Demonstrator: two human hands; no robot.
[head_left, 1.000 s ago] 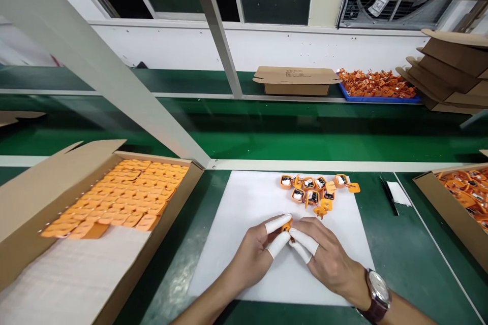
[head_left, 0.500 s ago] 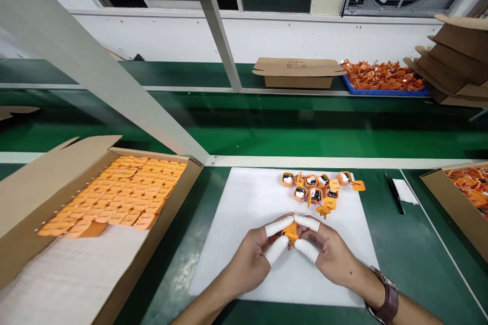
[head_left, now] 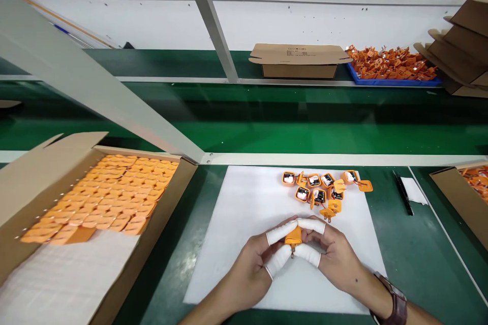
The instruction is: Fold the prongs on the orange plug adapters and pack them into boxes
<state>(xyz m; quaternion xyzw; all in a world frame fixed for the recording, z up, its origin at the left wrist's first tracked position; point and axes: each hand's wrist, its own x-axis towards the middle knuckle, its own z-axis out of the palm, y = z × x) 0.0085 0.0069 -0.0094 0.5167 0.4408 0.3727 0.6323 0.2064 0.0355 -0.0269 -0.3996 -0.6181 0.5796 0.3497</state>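
Note:
Between my two hands is a small orange plug adapter, a smooth casing with metal prongs pointing toward me. My left hand pinches it from the left, and my right hand from the right. White covers wrap the thumb and a finger of each hand. Both hands are just above a white mat. Beyond them on the mat lie several open orange casings with white and black parts inside; wires join some to loose orange covers with prongs.
At left, an open cardboard box holds rows of orange adapters. A black pen and white paper lie right of the mat. Another box of orange parts stands far right. A blue tray and a carton sit behind.
The view has shifted slightly. The adapter in my fingers has turned a little, showing a broader smooth face, with its prongs more visible toward me. Both hands keep their pinch.

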